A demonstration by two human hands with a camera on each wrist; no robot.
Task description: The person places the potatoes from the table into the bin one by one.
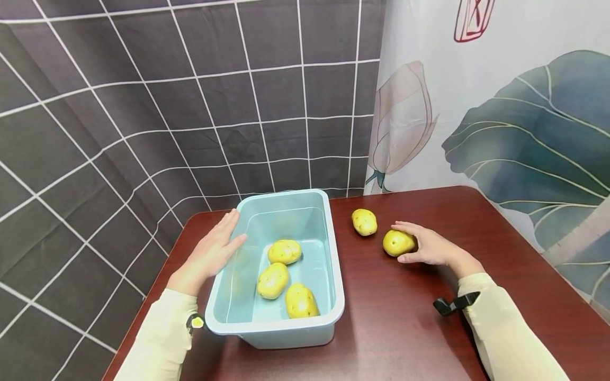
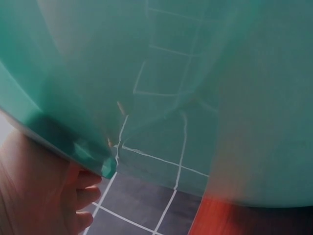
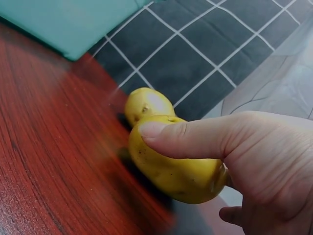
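Note:
My right hand [image 1: 431, 246] grips a yellow potato [image 1: 397, 243] at the right of the table, thumb and fingers on either side of it. Close up in the right wrist view, the thumb lies across the top of this potato [image 3: 176, 174]. A second potato [image 1: 364, 222] lies just beyond it, towards the bin. Along the left rim of the pale blue plastic bin [image 1: 339, 296] rests my left hand [image 1: 209, 254], its fingers straight and thumb spread over the edge. Inside the bin lie three potatoes [image 1: 274, 281] on its bottom.
The dark red wooden table [image 1: 395, 328] carries everything. A dark grid-patterned curtain [image 1: 209, 100] hangs behind and at the left. Behind the right side hangs a white curtain [image 1: 429, 159] with flower and leaf prints.

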